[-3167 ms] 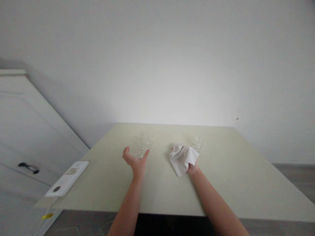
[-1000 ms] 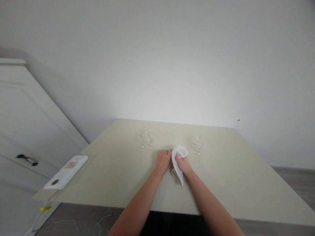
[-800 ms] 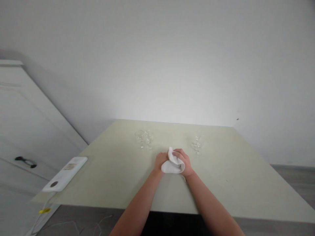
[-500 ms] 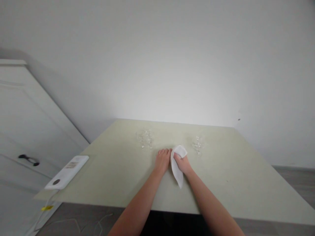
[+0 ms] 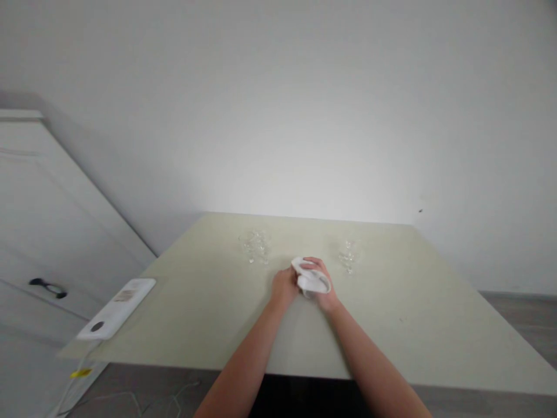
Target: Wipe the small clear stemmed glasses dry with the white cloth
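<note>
A white cloth (image 5: 313, 281) is bunched between my two hands above the middle of the table (image 5: 200, 313). My right hand (image 5: 325, 284) is closed round the cloth, with its fingers curled over the top. Pressed against the cloth's left side is my left hand (image 5: 284, 285), its fingers closed; what they hold is hidden. Several clear stemmed glasses (image 5: 256, 247) stand clustered beyond my left hand. Beyond my right hand are more clear stemmed glasses (image 5: 348, 256), hard to tell apart.
A white power strip (image 5: 116, 309) lies at the table's left edge, its cable (image 5: 75, 383) hanging to the floor. A white cabinet (image 5: 56, 220) with a dark handle (image 5: 47, 288) stands at the left. The pale wall (image 5: 304, 116) rises behind the table.
My right hand has turned and bunched up the cloth, whose hanging corner no longer trails down. My left hand's fingers have gone from stretched forward to curled in at the cloth.
</note>
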A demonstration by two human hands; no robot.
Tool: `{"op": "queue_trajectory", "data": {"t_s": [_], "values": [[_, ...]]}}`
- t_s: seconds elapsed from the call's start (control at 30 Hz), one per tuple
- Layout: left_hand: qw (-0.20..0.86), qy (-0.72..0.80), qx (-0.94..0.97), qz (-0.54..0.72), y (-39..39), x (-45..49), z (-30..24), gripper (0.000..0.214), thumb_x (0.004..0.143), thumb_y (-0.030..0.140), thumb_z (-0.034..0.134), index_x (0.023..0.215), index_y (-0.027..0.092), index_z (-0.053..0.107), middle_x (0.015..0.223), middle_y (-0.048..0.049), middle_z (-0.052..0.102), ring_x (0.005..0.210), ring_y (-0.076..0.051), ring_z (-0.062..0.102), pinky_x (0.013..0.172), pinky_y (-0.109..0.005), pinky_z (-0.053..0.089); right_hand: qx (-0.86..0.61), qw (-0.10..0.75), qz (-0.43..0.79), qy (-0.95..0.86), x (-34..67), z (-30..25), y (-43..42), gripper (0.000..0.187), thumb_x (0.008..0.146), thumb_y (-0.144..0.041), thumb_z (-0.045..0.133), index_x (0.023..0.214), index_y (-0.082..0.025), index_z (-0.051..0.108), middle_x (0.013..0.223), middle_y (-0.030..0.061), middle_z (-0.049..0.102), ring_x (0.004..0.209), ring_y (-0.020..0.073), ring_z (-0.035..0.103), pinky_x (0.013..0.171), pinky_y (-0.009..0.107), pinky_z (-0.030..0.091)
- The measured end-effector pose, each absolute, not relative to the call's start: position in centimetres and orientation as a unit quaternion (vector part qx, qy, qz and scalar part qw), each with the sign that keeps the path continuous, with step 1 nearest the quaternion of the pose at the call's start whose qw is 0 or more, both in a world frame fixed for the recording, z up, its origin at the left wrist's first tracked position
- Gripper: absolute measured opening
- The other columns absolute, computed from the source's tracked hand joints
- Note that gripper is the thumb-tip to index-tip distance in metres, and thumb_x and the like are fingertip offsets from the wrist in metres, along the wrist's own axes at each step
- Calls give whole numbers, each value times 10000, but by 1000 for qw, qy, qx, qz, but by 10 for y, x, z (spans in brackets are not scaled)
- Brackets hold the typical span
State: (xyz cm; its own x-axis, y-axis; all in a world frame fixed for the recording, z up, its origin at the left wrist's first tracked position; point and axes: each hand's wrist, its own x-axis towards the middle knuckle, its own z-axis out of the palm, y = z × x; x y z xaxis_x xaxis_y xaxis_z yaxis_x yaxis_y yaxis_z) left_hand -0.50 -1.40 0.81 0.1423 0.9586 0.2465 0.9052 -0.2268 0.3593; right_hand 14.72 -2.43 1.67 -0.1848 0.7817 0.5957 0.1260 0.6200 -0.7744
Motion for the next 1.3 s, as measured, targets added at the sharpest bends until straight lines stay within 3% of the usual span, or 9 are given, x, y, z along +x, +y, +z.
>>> {"op": "queue_trajectory", "data": {"t_s": [0.1, 0.2, 0.3, 0.43, 0.67, 0.83, 1.03, 1.17, 1.3], "values": [[35, 607, 755, 244, -19, -8, 13, 268, 887, 186, 465, 1143, 182, 541, 845, -56, 675, 798, -208, 631, 758, -318, 444, -375, 565, 426, -599, 146, 8, -18, 362, 871, -486, 488, 1045, -201, 630, 1073, 100, 639, 1037, 244, 583, 974, 425, 439], [-6, 549, 802, 236, -23, -11, 20, 251, 852, 129, 477, 1081, 197, 555, 947, -64, 655, 918, -214, 600, 833, -339, 418, -372, 499, 493, -608, 148, 1, -14, 347, 720, -414, 667, 976, -183, 630, 957, 75, 671, 883, 219, 600, 885, 394, 483], [-34, 494, 847, 194, -25, -13, 24, 257, 816, 99, 512, 1045, 200, 569, 980, -75, 626, 969, -235, 560, 863, -376, 394, -372, 467, 474, -647, 149, -3, -13, 262, 632, -318, 698, 847, -185, 628, 825, 41, 671, 768, 190, 574, 783, 341, 505], [-55, 481, 858, 172, -26, -14, 25, 303, 809, 70, 508, 1074, 209, 560, 987, -74, 604, 972, -242, 537, 858, -393, 380, -386, 455, 424, -681, 150, -5, -10, 117, 709, -280, 563, 647, -182, 578, 649, 11, 610, 663, 160, 525, 679, 297, 485], [-42, 483, 855, 184, -27, -12, 23, 280, 814, 82, 519, 1056, 217, 555, 985, -65, 603, 960, -239, 539, 839, -390, 378, -373, 431, 444, -691, 153, -5, -10, 129, 665, -273, 658, 688, -166, 589, 643, -20, 586, 594, 116, 480, 590, 233, 442], [-41, 487, 852, 190, -26, -14, 24, 267, 816, 69, 493, 1038, 206, 548, 980, -62, 611, 970, -235, 536, 842, -381, 377, -396, 467, 410, -676, 151, -11, -9, 156, 739, -286, 546, 618, -187, 540, 612, -11, 543, 603, 131, 468, 591, 244, 429], [-47, 489, 854, 169, -25, -12, 25, 225, 837, 78, 480, 1007, 205, 554, 957, -64, 613, 957, -237, 542, 841, -383, 374, -380, 414, 403, -722, 155, -5, -8, 132, 728, -252, 554, 631, -164, 574, 607, -13, 542, 591, 121, 454, 597, 248, 428], [-34, 494, 851, 173, -26, -12, 24, 231, 833, 88, 495, 1021, 208, 553, 980, -65, 616, 969, -234, 542, 850, -381, 372, -388, 407, 420, -713, 154, -3, -10, 185, 720, -334, 637, 664, -166, 584, 620, -17, 550, 606, 122, 472, 610, 246, 445], [-27, 504, 838, 207, -25, -12, 22, 227, 837, 79, 469, 1007, 210, 540, 950, -49, 613, 948, -224, 541, 837, -367, 375, -373, 468, 438, -671, 151, -4, -12, 305, 786, -475, 575, 654, -201, 590, 649, 15, 586, 682, 178, 541, 701, 329, 503]]}}
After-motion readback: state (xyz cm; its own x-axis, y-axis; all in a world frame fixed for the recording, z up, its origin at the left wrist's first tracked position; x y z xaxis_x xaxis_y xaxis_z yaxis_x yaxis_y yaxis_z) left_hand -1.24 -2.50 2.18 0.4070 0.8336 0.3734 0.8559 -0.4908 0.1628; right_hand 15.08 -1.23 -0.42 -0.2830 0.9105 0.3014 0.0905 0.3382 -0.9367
